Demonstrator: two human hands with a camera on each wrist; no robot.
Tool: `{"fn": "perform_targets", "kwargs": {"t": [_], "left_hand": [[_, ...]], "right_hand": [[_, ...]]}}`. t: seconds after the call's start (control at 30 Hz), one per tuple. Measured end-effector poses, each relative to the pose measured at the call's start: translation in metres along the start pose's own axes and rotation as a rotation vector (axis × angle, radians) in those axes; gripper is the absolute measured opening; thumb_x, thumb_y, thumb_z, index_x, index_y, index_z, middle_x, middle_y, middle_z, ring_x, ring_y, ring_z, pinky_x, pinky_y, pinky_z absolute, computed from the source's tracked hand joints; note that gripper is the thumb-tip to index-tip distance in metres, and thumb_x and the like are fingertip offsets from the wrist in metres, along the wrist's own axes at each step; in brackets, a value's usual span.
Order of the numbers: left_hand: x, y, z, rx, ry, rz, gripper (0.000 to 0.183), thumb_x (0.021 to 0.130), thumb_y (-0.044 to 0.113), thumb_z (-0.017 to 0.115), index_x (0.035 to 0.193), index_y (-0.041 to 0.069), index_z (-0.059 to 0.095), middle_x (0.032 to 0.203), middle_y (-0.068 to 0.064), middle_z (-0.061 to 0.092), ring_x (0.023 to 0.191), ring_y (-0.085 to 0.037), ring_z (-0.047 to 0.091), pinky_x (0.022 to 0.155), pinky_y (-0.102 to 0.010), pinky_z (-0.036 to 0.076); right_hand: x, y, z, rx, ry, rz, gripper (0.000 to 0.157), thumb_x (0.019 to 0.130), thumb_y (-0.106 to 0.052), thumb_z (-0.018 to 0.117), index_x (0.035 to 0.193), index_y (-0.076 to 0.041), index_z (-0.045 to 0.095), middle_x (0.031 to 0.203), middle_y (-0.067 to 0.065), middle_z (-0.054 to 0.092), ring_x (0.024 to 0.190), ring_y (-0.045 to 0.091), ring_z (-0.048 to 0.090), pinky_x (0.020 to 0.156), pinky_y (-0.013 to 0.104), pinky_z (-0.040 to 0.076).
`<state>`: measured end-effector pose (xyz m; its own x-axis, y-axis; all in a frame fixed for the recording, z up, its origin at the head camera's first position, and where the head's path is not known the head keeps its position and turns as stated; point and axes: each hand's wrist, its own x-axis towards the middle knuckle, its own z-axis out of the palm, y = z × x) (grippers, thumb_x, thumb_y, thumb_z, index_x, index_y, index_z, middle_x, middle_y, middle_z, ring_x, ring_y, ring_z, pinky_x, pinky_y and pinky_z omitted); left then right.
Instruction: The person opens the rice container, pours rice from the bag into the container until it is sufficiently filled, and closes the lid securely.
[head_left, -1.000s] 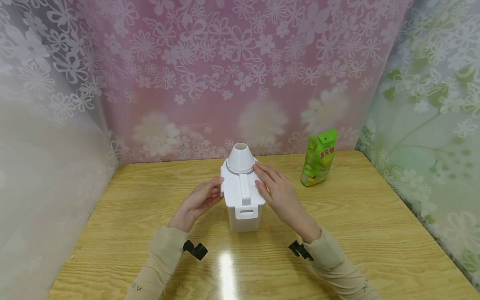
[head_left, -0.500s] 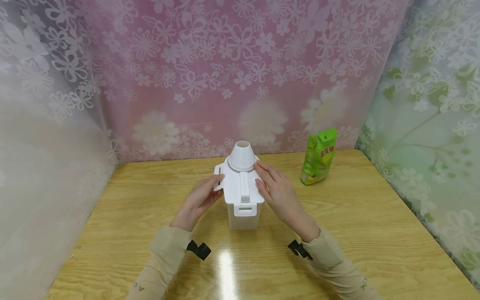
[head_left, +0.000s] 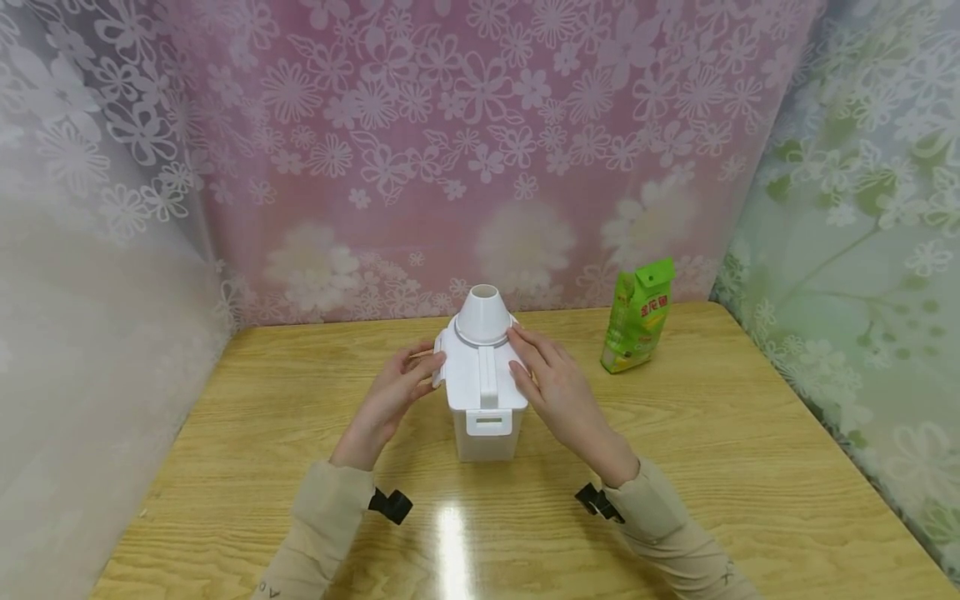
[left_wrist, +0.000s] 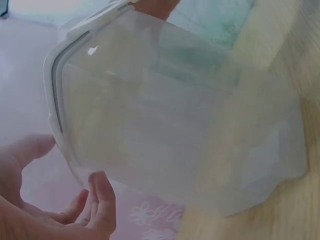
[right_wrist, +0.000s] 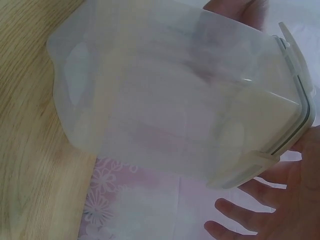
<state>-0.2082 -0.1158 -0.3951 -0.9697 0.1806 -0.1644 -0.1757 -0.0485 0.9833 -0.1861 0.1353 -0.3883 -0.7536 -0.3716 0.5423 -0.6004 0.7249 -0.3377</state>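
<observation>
Fingers, left hand (head_left: 392,393): loosely bent, thumb and fingertips parted, thumb tip at the left-side latch (head_left: 439,377), no grip evident. Fingers, right hand (head_left: 562,387): extended and spread, tips along the lid's right edge, nothing grasped.

Governing relation: left-side latch immediately to the right of the left fingers, its long axis running along the lid edge, away from the person; flap tilted out from the wall. Left hand is the nearer; right hand lies across the lid.

Items, largest to smallest:

Table (head_left: 262,400), wood-grain: one.

Lidded storage container (head_left: 487,447), translucent plastic: one. Stands upright on the table between both hands, long axis vertical; contents cannot be told.

Packet (head_left: 637,325), green, printed: one. Upright, right of the container and well apart.

Lid (head_left: 463,383), white: one, seated on the container.

Conical cap (head_left: 483,318), white, narrow end up: one, at the lid's far end.

Latches: left-side; front (head_left: 490,431), hanging down; right-side (right_wrist: 245,172), beside the right fingers. Three counted.

Wrist mounts (head_left: 392,506), black: two, one per sleeve.
</observation>
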Motion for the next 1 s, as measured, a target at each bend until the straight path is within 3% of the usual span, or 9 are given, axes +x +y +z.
{"fn": "perform_targets", "kwargs": {"t": [0.13,0.37,0.57,0.77,1.0], "left_hand": [[-0.007,0.007,0.002,0.168,0.040,0.107,0.059,0.103,0.028,0.060,0.153,0.005,0.038,0.151,-0.015,0.044,0.137,-0.033,0.045,0.113,-0.051,0.040],[-0.025,0.017,0.012,0.407,0.086,0.331,0.056,0.104,0.026,0.058,0.153,0.004,0.041,0.155,-0.016,0.043,0.141,-0.035,0.041,0.114,-0.055,0.037],[-0.038,0.018,0.025,0.714,0.117,0.522,0.060,0.103,0.030,0.060,0.153,0.001,0.041,0.156,-0.020,0.043,0.143,-0.042,0.039,0.114,-0.061,0.034],[-0.043,0.009,0.036,0.932,0.126,0.597,0.060,0.105,0.026,0.055,0.153,-0.005,0.037,0.159,-0.024,0.035,0.143,-0.047,0.034,0.116,-0.062,0.031],[-0.041,0.001,0.041,1.048,0.163,0.633,0.056,0.107,0.027,0.049,0.151,-0.006,0.041,0.159,-0.023,0.036,0.145,-0.045,0.032,0.118,-0.059,0.027]], "right_hand": [[0.000,0.000,0.000,0.002,-0.002,0.005,0.048,0.105,-0.021,0.053,0.149,-0.002,0.049,0.149,0.016,0.051,0.130,0.037,0.052,0.111,0.052,0.041],[-0.001,0.000,0.000,0.000,-0.011,0.015,0.047,0.105,-0.021,0.052,0.149,-0.003,0.049,0.150,0.015,0.050,0.130,0.037,0.052,0.111,0.051,0.041],[-0.001,0.000,0.001,0.001,-0.008,0.014,0.047,0.105,-0.021,0.052,0.149,-0.003,0.049,0.150,0.015,0.051,0.130,0.036,0.052,0.111,0.051,0.041],[-0.001,0.000,0.001,0.003,-0.004,0.013,0.047,0.105,-0.021,0.052,0.149,-0.003,0.050,0.150,0.015,0.051,0.130,0.037,0.052,0.111,0.051,0.041],[0.000,0.000,0.001,-0.007,0.005,0.007,0.047,0.105,-0.020,0.054,0.148,-0.003,0.050,0.149,0.016,0.051,0.130,0.037,0.053,0.110,0.052,0.042]]}}
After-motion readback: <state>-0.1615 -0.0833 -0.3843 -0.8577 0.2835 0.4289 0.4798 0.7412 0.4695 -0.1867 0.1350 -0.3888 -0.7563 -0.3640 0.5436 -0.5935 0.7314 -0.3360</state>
